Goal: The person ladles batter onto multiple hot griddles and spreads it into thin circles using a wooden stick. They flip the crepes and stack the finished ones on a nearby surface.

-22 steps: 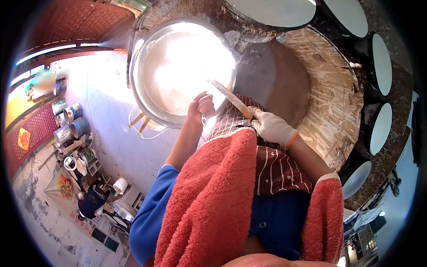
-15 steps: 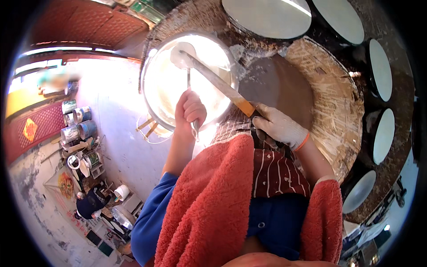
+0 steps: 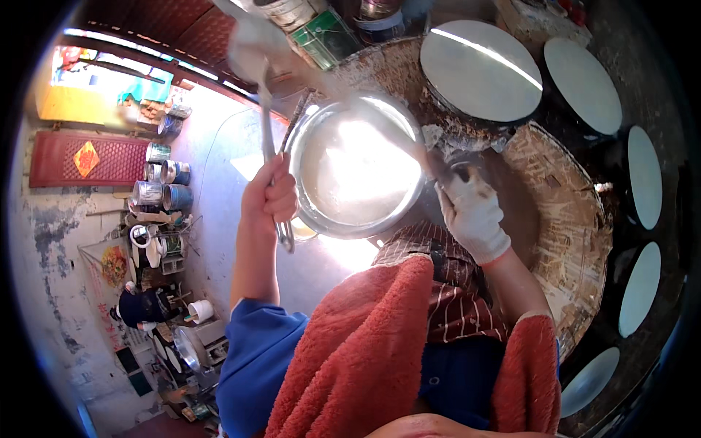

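Note:
My bare left hand [image 3: 270, 191] is closed round the metal handle of a ladle [image 3: 267, 109], raised beside a wide metal basin [image 3: 343, 233]. The ladle's pale head, blurred, is above and left of the rim. My right hand [image 3: 473, 215], in a white knit glove, grips a long flat scraper [image 3: 398, 139] at its near end. Its blade slants up and left over the basin, smeared by motion, its far end near the ladle head; contact cannot be made out. Pale liquid with bright glare fills the basin.
A grey-brown round surface [image 3: 522, 182] with a rough, crusted rim [image 3: 573, 219] lies right of the basin. Several white-topped round vessels [image 3: 482, 69] curve around it. Paint-like cans [image 3: 175, 172] stand along the left wall. Another person [image 3: 146, 306] bends at the lower left.
My left hand has moved left, lifting the ladle out from over the basin. My right hand has shifted slightly right, and the scraper blade now sweeps toward the upper left. The view has shifted too.

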